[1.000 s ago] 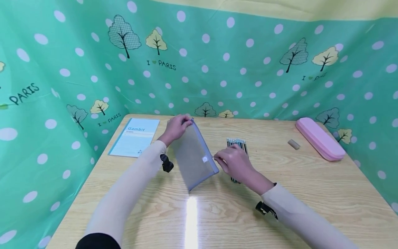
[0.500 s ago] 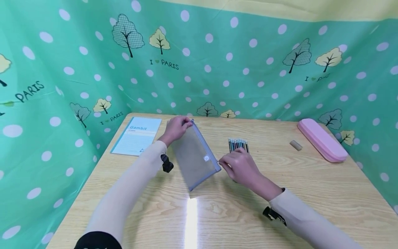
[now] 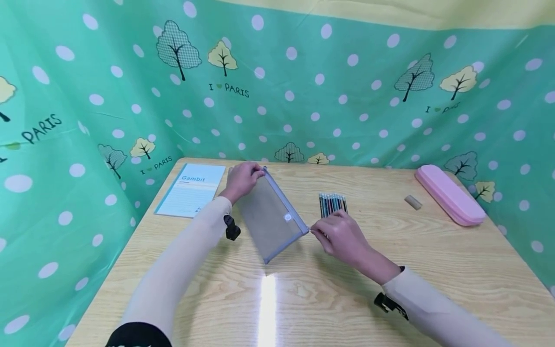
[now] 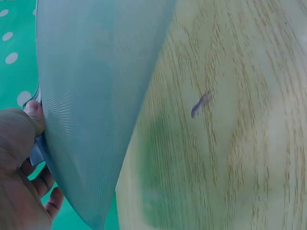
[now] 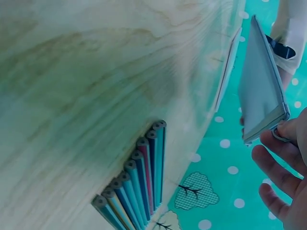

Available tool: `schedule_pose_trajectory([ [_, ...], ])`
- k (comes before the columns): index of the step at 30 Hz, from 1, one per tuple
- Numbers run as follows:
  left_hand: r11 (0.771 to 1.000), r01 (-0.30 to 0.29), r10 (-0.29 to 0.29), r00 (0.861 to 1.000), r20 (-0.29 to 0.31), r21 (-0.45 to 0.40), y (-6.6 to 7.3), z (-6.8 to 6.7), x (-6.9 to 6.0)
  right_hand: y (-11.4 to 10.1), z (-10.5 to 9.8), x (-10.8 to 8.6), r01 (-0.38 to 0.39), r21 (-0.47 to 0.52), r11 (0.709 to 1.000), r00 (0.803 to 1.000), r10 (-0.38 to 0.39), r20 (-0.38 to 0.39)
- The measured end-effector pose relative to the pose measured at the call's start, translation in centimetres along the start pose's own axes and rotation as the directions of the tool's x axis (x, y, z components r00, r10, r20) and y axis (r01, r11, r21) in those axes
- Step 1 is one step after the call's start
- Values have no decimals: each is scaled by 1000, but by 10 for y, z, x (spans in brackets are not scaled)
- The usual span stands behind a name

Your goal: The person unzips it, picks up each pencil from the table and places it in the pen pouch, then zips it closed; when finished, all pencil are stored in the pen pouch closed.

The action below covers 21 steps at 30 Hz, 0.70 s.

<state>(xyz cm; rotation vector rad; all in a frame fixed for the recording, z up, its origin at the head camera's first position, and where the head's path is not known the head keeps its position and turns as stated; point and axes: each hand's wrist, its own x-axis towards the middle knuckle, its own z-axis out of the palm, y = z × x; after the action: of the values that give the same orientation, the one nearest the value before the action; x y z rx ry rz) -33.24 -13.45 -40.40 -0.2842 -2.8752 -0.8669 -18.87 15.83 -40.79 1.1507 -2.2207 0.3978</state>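
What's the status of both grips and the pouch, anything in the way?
Left grip holds pouch near far end of zipper. Right grip pinches zipper pull at near end. Pencils near right grip, not in the way.

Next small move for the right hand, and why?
Probably release the zip pull: the right hand pinches it at the near end of the zipper, so little track seems left, while the left hand grips the pouch near the far end.
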Motion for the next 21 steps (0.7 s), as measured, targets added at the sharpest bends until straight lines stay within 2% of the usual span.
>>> schedule_pose_trajectory([
  [7,1000,31,-30,999,-32,2,-3,-2,-2,2,1,-3,-18,8,1000,1000,18,1],
  [12,1000,8,-8,1000,-17,-6,-8,0,-4,1,2,-3,-23,7,1000,1000,23,0],
  [17,998,-49,48,998,31,31,-7,-4,-8,0,0,1,-60,-20,998,998,60,-5],
  [21,999,-43,41,994,103,18,6,-9,-11,0,-1,3,-81,-44,996,997,81,-10],
])
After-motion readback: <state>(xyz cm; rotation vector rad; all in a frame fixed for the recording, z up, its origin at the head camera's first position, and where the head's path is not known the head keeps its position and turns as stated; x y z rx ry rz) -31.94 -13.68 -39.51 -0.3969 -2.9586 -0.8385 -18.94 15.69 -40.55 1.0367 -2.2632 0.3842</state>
